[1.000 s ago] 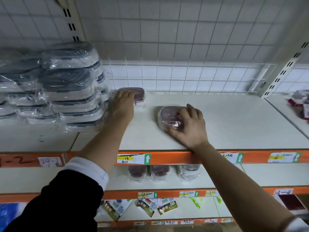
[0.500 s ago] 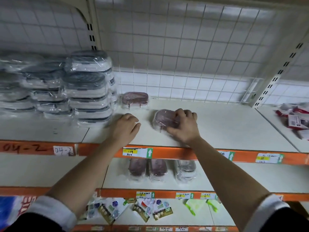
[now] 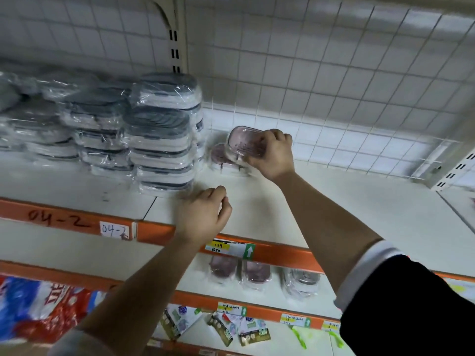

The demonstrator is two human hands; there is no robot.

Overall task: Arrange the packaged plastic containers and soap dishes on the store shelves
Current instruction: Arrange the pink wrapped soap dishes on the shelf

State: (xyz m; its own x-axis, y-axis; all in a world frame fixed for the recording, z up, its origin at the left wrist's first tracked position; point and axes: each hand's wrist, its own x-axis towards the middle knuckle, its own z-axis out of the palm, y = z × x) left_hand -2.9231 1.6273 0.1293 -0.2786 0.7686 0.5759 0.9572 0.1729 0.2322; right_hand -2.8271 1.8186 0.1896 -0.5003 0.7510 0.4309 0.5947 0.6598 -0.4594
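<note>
**A:** Where the lower centre of the frame is taken first, what is shown of the left hand [image 3: 203, 214]?

**B:** It is seen over the front edge of the upper shelf [image 3: 334, 201], with the fingers loosely curled and nothing held.

**A:** And further in?

**B:** The right hand [image 3: 271, 155] is found just above centre. Its fingers and thumb are curled round the right end of a wrapped pink soap dish [image 3: 243, 143]. The dish is held tilted, with its top turned toward the camera. It is raised off the shelf and projects to the left of the grip.

**A:** What is seen beneath it?

**B:** A second pink dish [image 3: 221, 156] is seen lying flat on the shelf, just below and left of the held one. Whether the two are touching cannot be told.

**A:** And behind?

**B:** Wrapped grey-lidded containers [image 3: 162, 134] are stacked at centre left, just beside the second dish. A wire grid [image 3: 321, 73] is set along the back.
</note>
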